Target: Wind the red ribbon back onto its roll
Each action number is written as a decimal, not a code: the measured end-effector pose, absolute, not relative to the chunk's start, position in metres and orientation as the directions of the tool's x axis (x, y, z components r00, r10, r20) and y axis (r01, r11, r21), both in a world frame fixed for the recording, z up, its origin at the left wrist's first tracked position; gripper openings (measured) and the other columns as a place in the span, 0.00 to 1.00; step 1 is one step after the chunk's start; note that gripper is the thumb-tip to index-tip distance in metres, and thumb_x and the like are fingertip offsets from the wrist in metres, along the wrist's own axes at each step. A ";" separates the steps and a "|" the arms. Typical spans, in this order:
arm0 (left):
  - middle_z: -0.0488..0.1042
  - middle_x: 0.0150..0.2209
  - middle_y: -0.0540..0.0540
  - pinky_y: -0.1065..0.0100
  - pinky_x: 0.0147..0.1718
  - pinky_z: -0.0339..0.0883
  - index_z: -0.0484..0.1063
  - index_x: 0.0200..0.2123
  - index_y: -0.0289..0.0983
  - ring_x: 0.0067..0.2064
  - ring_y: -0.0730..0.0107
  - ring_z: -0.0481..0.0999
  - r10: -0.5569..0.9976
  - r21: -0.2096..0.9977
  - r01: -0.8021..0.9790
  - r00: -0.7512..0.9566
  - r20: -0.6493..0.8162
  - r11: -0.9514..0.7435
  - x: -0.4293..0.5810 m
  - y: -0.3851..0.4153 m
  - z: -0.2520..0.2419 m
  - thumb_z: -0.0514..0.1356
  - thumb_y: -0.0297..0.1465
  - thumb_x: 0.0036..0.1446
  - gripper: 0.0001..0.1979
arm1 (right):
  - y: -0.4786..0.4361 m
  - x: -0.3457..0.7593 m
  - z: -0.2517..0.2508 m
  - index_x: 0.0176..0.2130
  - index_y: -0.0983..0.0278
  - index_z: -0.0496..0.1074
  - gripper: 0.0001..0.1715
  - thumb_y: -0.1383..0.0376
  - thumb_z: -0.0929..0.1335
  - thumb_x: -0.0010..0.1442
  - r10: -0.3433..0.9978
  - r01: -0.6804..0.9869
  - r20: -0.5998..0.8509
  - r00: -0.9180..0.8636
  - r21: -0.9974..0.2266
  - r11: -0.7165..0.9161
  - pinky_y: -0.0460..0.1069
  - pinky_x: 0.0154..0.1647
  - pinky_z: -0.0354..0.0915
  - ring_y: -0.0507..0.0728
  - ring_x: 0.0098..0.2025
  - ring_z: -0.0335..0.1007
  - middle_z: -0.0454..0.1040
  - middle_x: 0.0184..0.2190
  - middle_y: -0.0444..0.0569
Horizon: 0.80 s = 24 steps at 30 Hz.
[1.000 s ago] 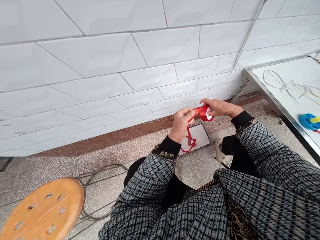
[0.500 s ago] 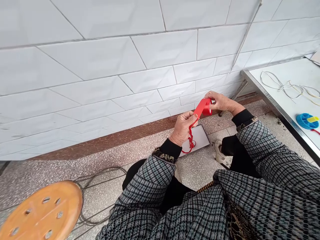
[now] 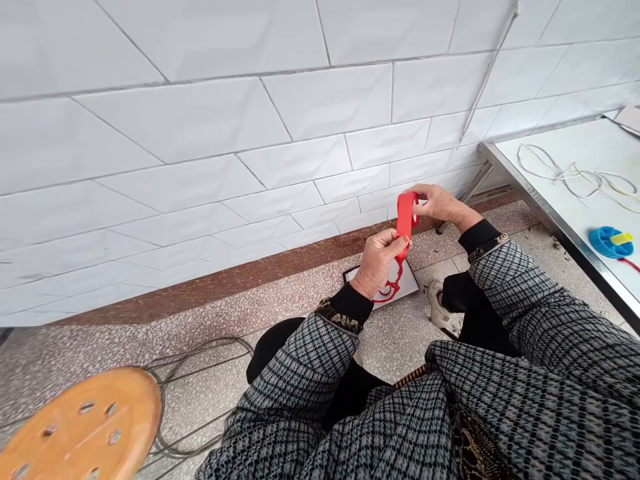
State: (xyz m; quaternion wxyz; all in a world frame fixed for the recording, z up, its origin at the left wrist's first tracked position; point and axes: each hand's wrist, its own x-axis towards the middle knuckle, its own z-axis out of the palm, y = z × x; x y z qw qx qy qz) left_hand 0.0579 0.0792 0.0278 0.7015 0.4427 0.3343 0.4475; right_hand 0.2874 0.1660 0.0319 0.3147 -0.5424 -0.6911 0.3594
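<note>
Hands near-closed, R hand [image 3: 436,202] gripping red ribbon roll [image 3: 407,205], L hand [image 3: 377,262] pinching strip [image 3: 404,227], roll btwn hands

there is one ribbon roll [image 3: 406,212], one stool [image 3: 83,439], one table [image 3: 575,215].

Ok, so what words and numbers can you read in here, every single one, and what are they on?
None: I can't read any word, number, brand or sign.
The ribbon, stool and wall show no letters.
Any print on the shoe or blue wheel is too small to read.
</note>
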 end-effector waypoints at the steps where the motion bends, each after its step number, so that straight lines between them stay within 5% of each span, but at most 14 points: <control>1: 0.75 0.27 0.48 0.66 0.34 0.62 0.80 0.26 0.38 0.30 0.72 0.66 0.922 0.921 -0.324 0.379 -0.083 0.216 0.057 0.079 0.028 0.78 0.51 0.48 0.23 | 0.165 0.287 0.033 0.46 0.64 0.86 0.23 0.73 0.73 0.49 0.979 0.474 0.022 -0.204 -0.873 0.118 0.57 0.59 0.76 0.62 0.49 0.82 0.87 0.46 0.51; 10: 0.76 0.29 0.49 0.66 0.39 0.66 0.80 0.26 0.38 0.34 0.71 0.70 0.923 0.898 -0.373 0.376 -0.082 0.232 0.068 0.079 0.018 0.79 0.48 0.47 0.21 | 0.162 0.270 0.030 0.36 0.65 0.83 0.11 0.69 0.80 0.49 0.977 0.115 -0.169 -0.128 -0.981 -0.155 0.46 0.34 0.73 0.52 0.29 0.75 0.81 0.28 0.42; 21: 0.72 0.25 0.51 0.66 0.34 0.59 0.85 0.30 0.38 0.29 0.73 0.63 0.942 0.906 -0.328 0.286 -0.173 0.266 0.076 0.088 0.006 0.77 0.46 0.46 0.17 | 0.151 0.241 0.039 0.32 0.65 0.78 0.09 0.64 0.79 0.57 0.926 -0.142 -0.361 -0.113 -0.916 -0.374 0.47 0.37 0.74 0.53 0.32 0.75 0.80 0.30 0.47; 24: 0.75 0.28 0.49 0.65 0.37 0.64 0.86 0.30 0.39 0.33 0.70 0.69 0.962 0.928 -0.315 0.245 -0.121 0.197 0.076 0.089 0.005 0.76 0.45 0.49 0.15 | 0.150 0.239 0.039 0.32 0.66 0.77 0.08 0.65 0.77 0.61 0.903 -0.199 -0.415 -0.114 -0.881 -0.430 0.47 0.35 0.75 0.53 0.31 0.75 0.80 0.29 0.49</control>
